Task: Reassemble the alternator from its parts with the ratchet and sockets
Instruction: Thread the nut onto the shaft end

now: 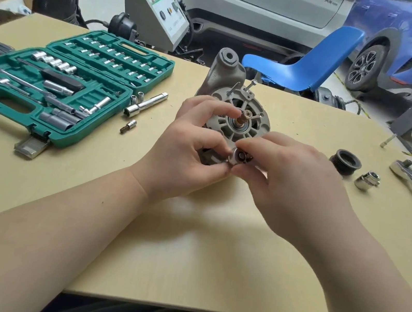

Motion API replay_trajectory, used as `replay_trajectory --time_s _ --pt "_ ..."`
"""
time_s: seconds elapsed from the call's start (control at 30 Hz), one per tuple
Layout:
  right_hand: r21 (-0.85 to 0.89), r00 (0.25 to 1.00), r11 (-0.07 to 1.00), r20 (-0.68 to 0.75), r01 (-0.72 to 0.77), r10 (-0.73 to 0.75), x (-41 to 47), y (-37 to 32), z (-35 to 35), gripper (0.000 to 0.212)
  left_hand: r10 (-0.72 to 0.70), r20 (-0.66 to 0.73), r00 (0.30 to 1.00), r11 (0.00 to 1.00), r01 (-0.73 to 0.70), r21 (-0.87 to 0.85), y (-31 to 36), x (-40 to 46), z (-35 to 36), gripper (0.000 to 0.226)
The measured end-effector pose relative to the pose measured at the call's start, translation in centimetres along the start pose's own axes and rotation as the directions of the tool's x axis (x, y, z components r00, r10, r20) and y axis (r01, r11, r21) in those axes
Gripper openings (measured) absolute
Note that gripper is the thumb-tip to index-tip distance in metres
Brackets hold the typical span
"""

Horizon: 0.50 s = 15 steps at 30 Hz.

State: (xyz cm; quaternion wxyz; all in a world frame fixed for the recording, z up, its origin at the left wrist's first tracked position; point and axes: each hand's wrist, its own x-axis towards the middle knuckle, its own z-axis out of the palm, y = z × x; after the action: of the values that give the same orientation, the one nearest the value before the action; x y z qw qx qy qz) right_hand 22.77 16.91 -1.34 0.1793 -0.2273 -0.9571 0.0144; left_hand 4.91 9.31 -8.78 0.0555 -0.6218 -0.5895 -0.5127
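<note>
Partly hidden by fingers, a socket (238, 157) sits pinched between left hand (187, 147) and right hand (290, 181) grips.

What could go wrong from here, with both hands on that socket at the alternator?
1. The two bolts stand tilted and proud in the alternator; tipping it may drop them.
2. The socket is only pinched between left hand and right hand; it may slip.
3. The pulley lies near the right forearm; a sweep could knock it.
</note>
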Motion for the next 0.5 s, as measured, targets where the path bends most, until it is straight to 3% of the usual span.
replay_trajectory --time_s 0.1,0.27,0.4,0.5 --pt "0.041 1.000 0.999 -0.006 -0.017 0.018 0.0 0.0 -0.3 0.015 0.006 0.024 1.000 1.000 -0.007 0.009 0.1 -0.1 0.0 0.011" --pt "0.059 0.991 0.991 -0.052 -0.118 0.121 -0.1 -0.7 1.0 0.037 -0.023 0.025 0.999 0.999 0.024 -0.032 0.0 0.0 -0.6 0.016" --pt "-0.021 1.000 1.000 -0.007 -0.014 0.014 0.1 -0.5 0.4 0.017 0.022 0.018 1.000 1.000 -0.022 0.013 -0.1 0.2 -0.4 0.017" --pt "0.030 1.000 0.999 0.019 0.018 -0.018 0.3 -0.2 -0.3 0.014 0.019 0.052 0.998 1.000 -0.020 0.012 -0.1 0.1 -0.3 0.008"
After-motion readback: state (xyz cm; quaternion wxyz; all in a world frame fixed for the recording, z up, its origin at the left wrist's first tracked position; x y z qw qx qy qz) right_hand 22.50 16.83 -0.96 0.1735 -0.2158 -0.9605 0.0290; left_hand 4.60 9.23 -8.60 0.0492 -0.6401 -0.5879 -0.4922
